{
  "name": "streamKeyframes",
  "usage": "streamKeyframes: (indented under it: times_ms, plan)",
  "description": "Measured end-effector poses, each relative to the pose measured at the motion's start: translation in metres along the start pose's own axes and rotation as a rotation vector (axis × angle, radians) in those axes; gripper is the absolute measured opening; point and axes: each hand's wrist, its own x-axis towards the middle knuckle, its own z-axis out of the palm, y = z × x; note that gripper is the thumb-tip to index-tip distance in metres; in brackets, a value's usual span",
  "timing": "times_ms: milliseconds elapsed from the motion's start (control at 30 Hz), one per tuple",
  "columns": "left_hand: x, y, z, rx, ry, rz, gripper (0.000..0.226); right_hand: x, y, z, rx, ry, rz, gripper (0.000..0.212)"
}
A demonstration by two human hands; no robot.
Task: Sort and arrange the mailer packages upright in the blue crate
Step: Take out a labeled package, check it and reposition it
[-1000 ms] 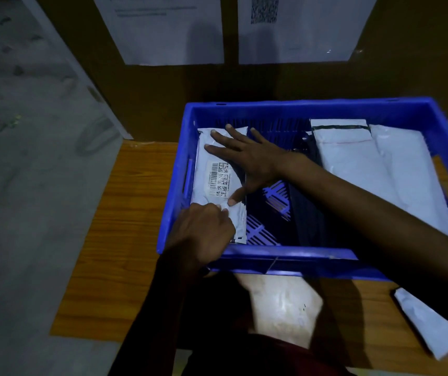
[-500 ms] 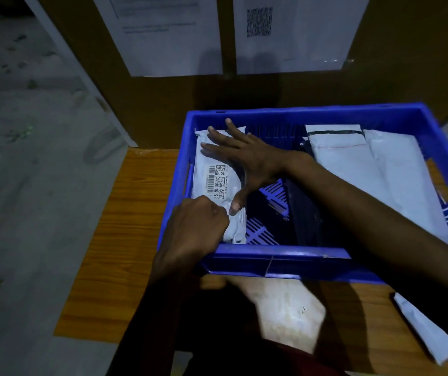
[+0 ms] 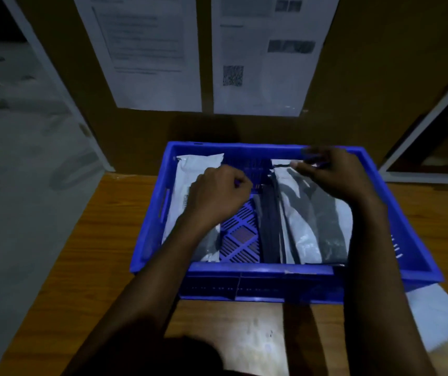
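Head camera, looking down in dim light. A blue crate [image 3: 285,270] sits on a wooden desk [image 3: 103,240], pushed toward the desk's far edge against a brown wall. Two printed sheets [image 3: 149,50] are stuck to that wall above the crate.

Inside the crate, a white mailer [image 3: 190,175] leans against the left wall, its barcode label partly hidden. A stack of grey and white mailers [image 3: 312,226] fills the right half, with darker ones [image 3: 269,221] on edge just beside them toward the middle. Between the two groups the crate's slotted floor [image 3: 242,240] shows bare.

The left hand [image 3: 217,196] is curled into a loose fist over the white mailer; whether it grips the mailer cannot be told. The right hand [image 3: 331,175] is at the far end of the right stack, fingers bent and blurred, thumb pressed at the top edge of the uppermost mailer; it appears to pinch that edge.

Another white mailer [image 3: 434,316] lies flat on the desk near its right edge, just beside the crate's near right corner.
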Motion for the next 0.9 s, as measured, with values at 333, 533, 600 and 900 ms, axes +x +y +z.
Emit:
streamKeyframes:
  times_ms: [333, 533, 600, 900]
  plan:
    - [0.051, 0.025, 0.067, -0.279, -0.189, -0.056, 0.013, -0.044, 0.012, 0.034, -0.190, -0.024, 0.331, 0.089]
    - [0.045, -0.006, 0.055, 0.371, -0.370, 0.036, 0.029, -0.051, 0.009, 0.037, -0.145, -0.027, 0.352, 0.082]
    - [0.042, -0.012, 0.053, 0.605, -0.492, 0.094, 0.027, -0.052, 0.008, 0.037, -0.125, -0.018, 0.350, 0.081]
    - [0.036, -0.042, 0.073, 1.214, -0.741, 0.173, 0.050, -0.055, 0.013, 0.040, -0.078, 0.016, 0.347, 0.079]
